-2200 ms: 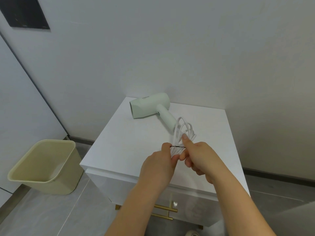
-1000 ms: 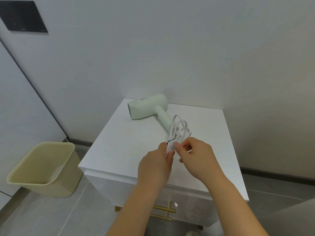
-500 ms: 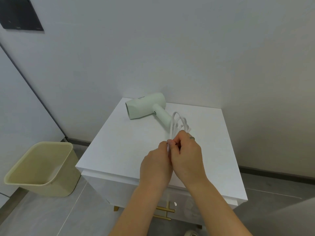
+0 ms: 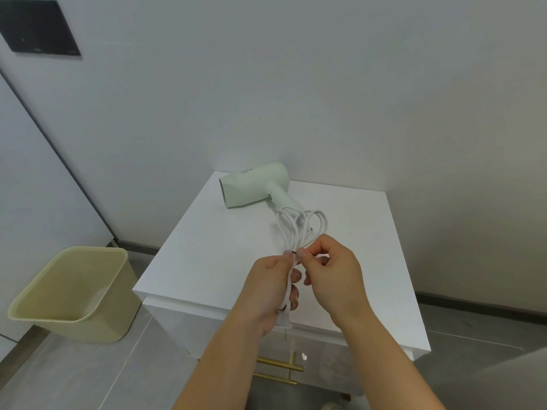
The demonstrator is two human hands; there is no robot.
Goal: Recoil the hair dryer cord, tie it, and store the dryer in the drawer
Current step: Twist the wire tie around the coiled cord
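From the head camera, looking down over the person's forearms: the mint-green hair dryer (image 4: 254, 184) lies on its side at the far edge of the white cabinet top (image 4: 207, 247), nozzle pointing left and handle angled toward the near right. Its white cord (image 4: 299, 229) runs off the handle's end and is gathered into several loops, lifted just above the top.

The left hand (image 4: 268, 287) is wrapped round the lower part of the bundle, fingers curled tight about it, with a short end of cord showing below the fist. The right hand (image 4: 331, 279) is beside it, nearly touching, its thumb and forefinger pinched on a thin black tie (image 4: 293, 252) at the waist of the loops; the other fingers are tucked loosely.

I'd say the coiling is finished and the tying is in hand. I cannot tell whether the tie is fully wound. The next move calls for the left hand to keep the loops squeezed while the right draws the tie snug and fastens it, or the coil will spring apart. After that comes the drawer: its brass handles (image 4: 279, 365) show on the cabinet front below the wrists, and it looks shut, so one hand must come free to open it.

A pale yellow waste bin (image 4: 74, 291) stands on the floor to the left, and a dark panel (image 4: 38, 28) is on the wall at far left.
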